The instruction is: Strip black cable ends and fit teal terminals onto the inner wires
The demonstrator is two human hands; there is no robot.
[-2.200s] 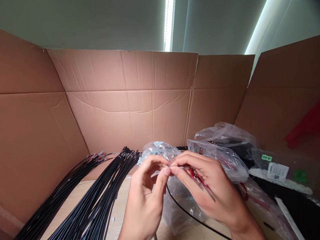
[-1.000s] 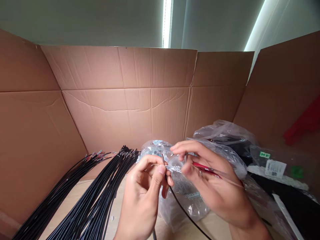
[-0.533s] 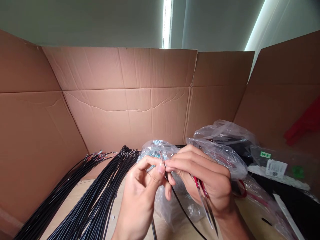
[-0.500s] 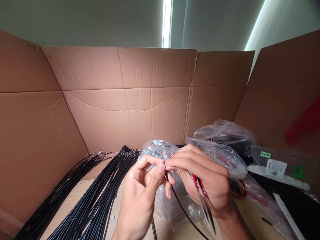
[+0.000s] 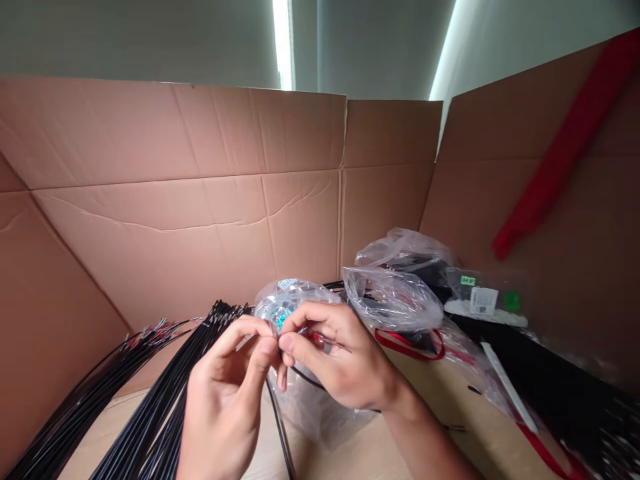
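Note:
My left hand (image 5: 225,393) pinches a thin black wire (image 5: 280,420) near its end between thumb and fingertips. My right hand (image 5: 340,360) is shut on red-handled tweezers (image 5: 320,340), whose tips are mostly hidden by my fingers. The two hands nearly meet at the fingertips, in front of a clear plastic bag (image 5: 285,307) holding small teal parts. Right next to my left hand lies a bundle of black wires (image 5: 165,393) with metal-tipped ends, and a second bundle (image 5: 85,393) runs further left.
Brown cardboard walls (image 5: 185,227) stand behind and beside a light wooden table (image 5: 350,453). To the right are crumpled plastic bags (image 5: 393,300), a red loop (image 5: 410,347), a labelled bag (image 5: 480,300), black material (image 5: 565,380) and a long red strip (image 5: 565,153).
The whole scene has shifted left and the view has swung right, showing more of the red strip. My right hand has come in lower, and the tweezers no longer point down past it.

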